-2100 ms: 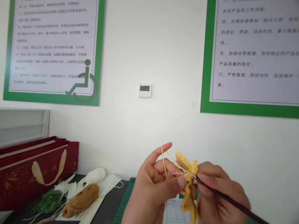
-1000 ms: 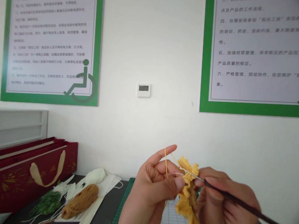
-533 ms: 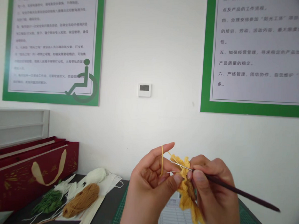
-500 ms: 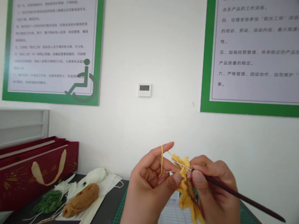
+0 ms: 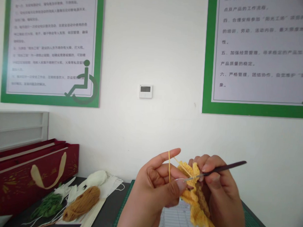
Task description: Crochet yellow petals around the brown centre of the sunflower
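Between my hands hangs a yellow crochet piece (image 5: 198, 214) with a ruffled edge and a brown part along its inner side. My left hand (image 5: 155, 187) pinches its edge between thumb and fingers, with the index finger raised and yellow yarn (image 5: 169, 166) looped over it. A thin white thread shows by the left thumb. My right hand (image 5: 220, 190) grips a crochet hook (image 5: 225, 167) by its dark handle. The hook's metal shaft points left into the yellow stitches near my left thumb; its very tip is hard to make out.
At left on the dark table lie a brown yarn skein (image 5: 82, 204), green yarn (image 5: 48, 204) and white yarn (image 5: 97, 178). Red gift bags (image 5: 38, 175) stand behind them. Under my hands are a printed sheet (image 5: 177, 218) and a green cutting mat (image 5: 254, 221).
The hook has swung from sloping down to the right to sloping up to the right. Both hands and the crochet piece have shifted slightly right and down.
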### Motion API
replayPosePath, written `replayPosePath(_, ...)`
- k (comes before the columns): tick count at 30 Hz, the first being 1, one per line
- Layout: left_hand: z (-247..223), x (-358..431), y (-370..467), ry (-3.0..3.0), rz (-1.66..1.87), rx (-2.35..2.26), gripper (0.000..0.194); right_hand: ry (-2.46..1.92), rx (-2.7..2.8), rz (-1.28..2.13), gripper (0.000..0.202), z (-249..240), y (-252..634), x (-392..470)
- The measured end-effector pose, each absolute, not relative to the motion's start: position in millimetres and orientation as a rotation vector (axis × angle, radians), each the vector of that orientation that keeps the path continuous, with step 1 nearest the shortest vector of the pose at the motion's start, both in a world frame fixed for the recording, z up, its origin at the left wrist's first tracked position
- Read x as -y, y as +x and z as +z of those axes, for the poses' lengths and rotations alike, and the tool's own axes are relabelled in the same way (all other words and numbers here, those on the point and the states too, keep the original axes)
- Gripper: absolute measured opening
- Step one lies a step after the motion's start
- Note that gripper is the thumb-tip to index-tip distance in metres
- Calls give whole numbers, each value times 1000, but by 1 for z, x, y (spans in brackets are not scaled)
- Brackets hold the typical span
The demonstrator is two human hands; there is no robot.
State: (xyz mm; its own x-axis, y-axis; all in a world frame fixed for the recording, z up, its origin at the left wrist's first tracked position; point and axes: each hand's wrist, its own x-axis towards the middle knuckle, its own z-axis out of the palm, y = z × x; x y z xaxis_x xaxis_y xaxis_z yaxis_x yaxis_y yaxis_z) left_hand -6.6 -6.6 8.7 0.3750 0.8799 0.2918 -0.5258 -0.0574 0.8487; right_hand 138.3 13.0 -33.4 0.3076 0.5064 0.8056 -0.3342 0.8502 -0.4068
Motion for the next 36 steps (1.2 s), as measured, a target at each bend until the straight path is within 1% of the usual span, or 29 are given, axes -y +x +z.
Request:
replayPosePath(2, 8, 6, -6, 1139, 1229, -408, 66, -183, 1124, 602, 19, -35, 142, -14)
replayPosePath(6, 6, 6, -5, 1153, 1288, -408, 66, -228, 1188, 501, 11, -37, 148, -12)
replayPosePath(17, 5, 9, -4, 1208, 1347, -436, 60, -209, 1419, 223, 10, -27, 160, -3)
replayPosePath(25, 3, 10, -1, 1229, 1375, -464, 59, -229, 1506, 108, 9, -23, 165, 1)
replayPosePath(31, 2, 12, 0, 1245, 1410, -499, 52, -258, 1565, 73, 10, -23, 169, 1)
replayPosePath(34, 1, 11, 1, 1249, 1429, -501, 52, -275, 1592, 0, 9, -23, 172, 2)
replayPosePath(36, 0, 10, 2, 1259, 1451, -512, 50, -282, 1624, -84, 13, -22, 172, 4)
